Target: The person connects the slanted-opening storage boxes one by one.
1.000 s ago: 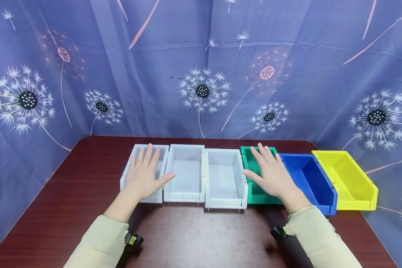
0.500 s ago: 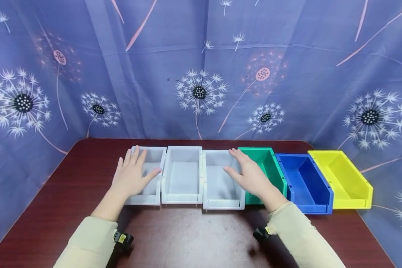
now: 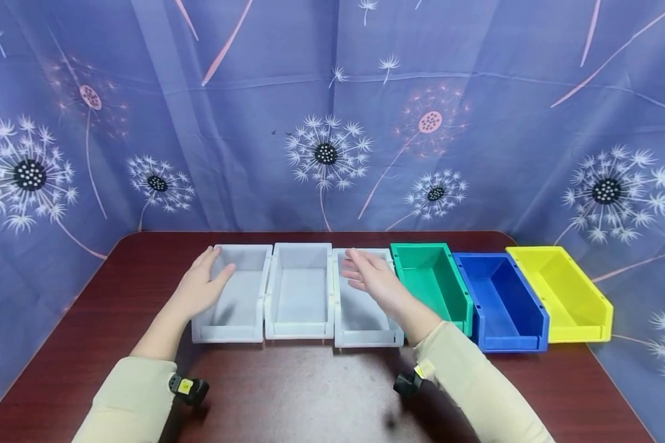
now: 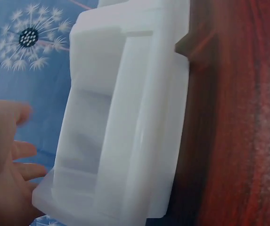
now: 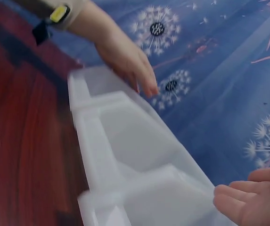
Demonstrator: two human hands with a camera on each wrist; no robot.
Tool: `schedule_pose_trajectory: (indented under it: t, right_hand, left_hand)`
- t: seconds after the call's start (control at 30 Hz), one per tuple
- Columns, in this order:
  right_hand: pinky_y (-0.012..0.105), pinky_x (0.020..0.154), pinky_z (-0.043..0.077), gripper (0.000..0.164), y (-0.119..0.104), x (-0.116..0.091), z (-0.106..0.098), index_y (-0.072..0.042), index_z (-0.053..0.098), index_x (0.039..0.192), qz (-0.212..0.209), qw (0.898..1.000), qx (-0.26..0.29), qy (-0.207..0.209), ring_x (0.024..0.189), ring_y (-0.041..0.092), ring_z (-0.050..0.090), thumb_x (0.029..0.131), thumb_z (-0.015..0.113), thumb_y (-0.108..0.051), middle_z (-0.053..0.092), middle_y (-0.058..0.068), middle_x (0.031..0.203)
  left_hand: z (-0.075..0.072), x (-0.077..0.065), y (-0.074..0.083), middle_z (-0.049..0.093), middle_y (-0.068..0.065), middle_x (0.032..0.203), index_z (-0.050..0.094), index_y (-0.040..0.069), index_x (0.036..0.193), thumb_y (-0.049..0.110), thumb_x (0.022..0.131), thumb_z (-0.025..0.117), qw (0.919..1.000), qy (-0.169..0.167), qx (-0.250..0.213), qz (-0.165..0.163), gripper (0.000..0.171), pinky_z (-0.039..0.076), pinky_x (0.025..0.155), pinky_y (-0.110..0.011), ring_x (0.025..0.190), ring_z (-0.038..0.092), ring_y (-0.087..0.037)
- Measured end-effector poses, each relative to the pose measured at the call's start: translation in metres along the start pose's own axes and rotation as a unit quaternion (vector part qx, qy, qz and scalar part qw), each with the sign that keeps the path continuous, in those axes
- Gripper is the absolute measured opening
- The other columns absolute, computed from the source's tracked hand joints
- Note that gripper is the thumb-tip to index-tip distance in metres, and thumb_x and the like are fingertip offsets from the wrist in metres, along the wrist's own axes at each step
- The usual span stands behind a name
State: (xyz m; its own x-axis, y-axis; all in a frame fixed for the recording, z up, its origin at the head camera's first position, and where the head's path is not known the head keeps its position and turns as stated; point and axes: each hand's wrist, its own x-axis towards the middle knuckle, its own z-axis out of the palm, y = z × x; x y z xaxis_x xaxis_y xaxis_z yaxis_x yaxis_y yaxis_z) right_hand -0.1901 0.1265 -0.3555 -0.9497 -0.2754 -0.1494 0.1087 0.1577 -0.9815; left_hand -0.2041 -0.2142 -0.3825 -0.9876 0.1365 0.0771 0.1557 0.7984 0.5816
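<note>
Three white storage bins stand side by side in the head view: a left one (image 3: 245, 294), a middle one (image 3: 302, 290) and a right one (image 3: 366, 319). My left hand (image 3: 198, 286) hovers at the outer left side of the left bin, fingers extended and thumb over the bin's opening. In the left wrist view that hand (image 4: 5, 165) holds nothing. Over the right white bin is my right hand (image 3: 375, 280), turned on edge with its palm facing left and fingers straight. The right wrist view shows its fingers (image 5: 241, 195) beside the bin row, gripping nothing.
Right of the white bins, a green bin (image 3: 429, 277), a blue bin (image 3: 501, 301) and a yellow bin (image 3: 560, 295) continue the row on the dark red wooden table (image 3: 299, 394). A blue dandelion-print curtain (image 3: 244, 154) hangs behind and along the sides.
My right hand has swept left from the green bin to the right white bin, turning onto its edge. My left hand has shifted left to the left bin's outer side. The bins stay in their row.
</note>
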Motion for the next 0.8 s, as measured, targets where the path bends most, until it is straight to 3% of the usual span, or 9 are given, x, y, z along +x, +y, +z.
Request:
schedule_pose_trajectory:
  t: [0.17, 0.33, 0.6, 0.8]
  right_hand:
    - [0.044, 0.107, 0.037, 0.070, -0.005, 0.000, 0.008, -0.003, 0.024, 0.148, 0.054, 0.993, 0.100, -0.030, 0.134, 0.033, 0.040, 0.099, 0.037, -0.051, 0.034, 0.022, 0.149]
    - [0.046, 0.109, 0.035, 0.071, -0.011, 0.001, 0.012, -0.006, 0.022, 0.149, 0.075, 0.990, 0.108, -0.044, 0.136, 0.035, 0.036, 0.098, 0.036, -0.053, 0.028, 0.024, 0.151]
    - [0.045, 0.106, 0.039, 0.064, -0.016, 0.009, 0.019, -0.009, 0.028, 0.148, 0.094, 0.988, 0.117, -0.029, 0.136, 0.035, 0.037, 0.099, 0.038, -0.049, 0.031, 0.025, 0.149]
    - [0.043, 0.104, 0.042, 0.063, -0.014, 0.026, 0.030, 0.003, 0.026, 0.145, 0.091, 0.991, 0.097, -0.008, 0.133, 0.034, 0.042, 0.098, 0.048, -0.032, 0.035, 0.024, 0.148]
  left_hand:
    - [-0.004, 0.000, -0.005, 0.036, -0.033, 0.143, 0.029, -0.008, 0.144, 0.013, 0.093, 0.041, 0.9988, 0.022, -0.027, -0.035, 0.056, 0.033, 0.103, -0.058, 0.130, 0.037, -0.045]
    - [-0.004, 0.000, -0.007, 0.047, -0.030, 0.136, 0.037, -0.008, 0.140, 0.010, 0.094, 0.040, 0.9932, 0.050, -0.071, -0.077, 0.050, 0.047, 0.090, -0.051, 0.117, 0.053, -0.042]
    - [-0.006, 0.002, -0.013, 0.054, -0.029, 0.129, 0.047, -0.007, 0.134, 0.006, 0.091, 0.042, 0.9844, 0.087, -0.097, -0.118, 0.045, 0.047, 0.091, -0.049, 0.115, 0.054, -0.039]
    - [-0.012, 0.006, -0.022, 0.054, -0.030, 0.128, 0.046, -0.008, 0.134, 0.007, 0.091, 0.044, 0.9754, 0.095, -0.121, -0.158, 0.045, 0.047, 0.094, -0.048, 0.118, 0.052, -0.039]
